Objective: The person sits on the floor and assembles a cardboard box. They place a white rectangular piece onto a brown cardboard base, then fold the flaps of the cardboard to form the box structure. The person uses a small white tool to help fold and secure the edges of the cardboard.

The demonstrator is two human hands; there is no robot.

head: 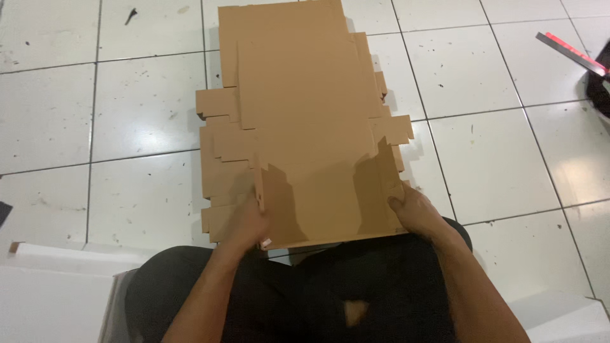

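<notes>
1. Top cardboard blank (305,133): brown, die-cut, flat, lying on a stack of like blanks (219,174). Its near edge sits over the person's lap; its far end reaches out over the floor (495,159). Stack edges show stepped tabs on the left and right sides.
2. Left hand (251,222): at the near-left side of the top blank, fingers curled around a narrow side flap (259,184) that stands up from the sheet. Closed grip on the flap; fingertips themselves hidden behind the card.
3. Right hand (416,213): at the near-right corner of the same blank, thumb pressed on top of the raised right side flap (389,184), the other fingers under or behind the edge, out of sight. Hand closed on the card edge.
4. Both side flaps are lifted near the hands and cast dark shadows on the centre panel between them; the far half of the blank lies flat.
5. Floor: white glossy tiles with grey grout lines, scattered dark specks.
6. Far right: a long flat strip with a red edge (572,52) lies on the tiles, well apart from the stack.
7. Near left: a white flat object (57,286), partly cut off, beside the person's knee.
8. Person sits with dark trousers (330,286), legs under the near end of the stack.
</notes>
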